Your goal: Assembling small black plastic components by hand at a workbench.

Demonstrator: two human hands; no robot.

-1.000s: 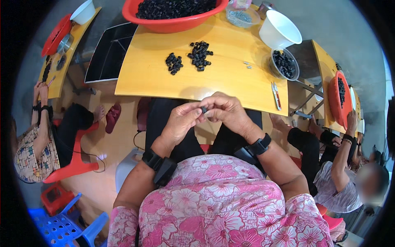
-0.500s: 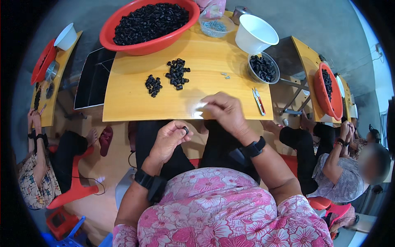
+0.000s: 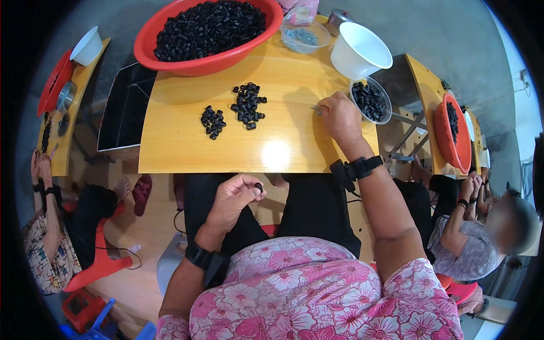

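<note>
Above my lap, my left hand (image 3: 231,203) is closed, pinching a small black plastic part (image 3: 258,187) between thumb and fingers. My right hand (image 3: 341,119) reaches over the right side of the table, fingers drawn together and pointing down. Its fingertips are at a few small silvery metal pieces (image 3: 317,109) on the tabletop; whether one is gripped is hidden. A clear round bowl of black parts (image 3: 370,102) stands just right of that hand. Further left on the table lie two piles, one of larger black parts (image 3: 248,105) and one of smaller black parts (image 3: 213,122).
A big red basin (image 3: 148,52) heaped with black parts fills the far left of the yellow table (image 3: 187,156). Beyond my right hand are a white tub (image 3: 361,52) and a clear bowl of silvery pieces (image 3: 305,37). People sit at other tables on both sides.
My right hand has moved away from me and to the right, onto the small metal pieces. The red-handled snips are now covered by my arm. My left hand still holds its black part.
</note>
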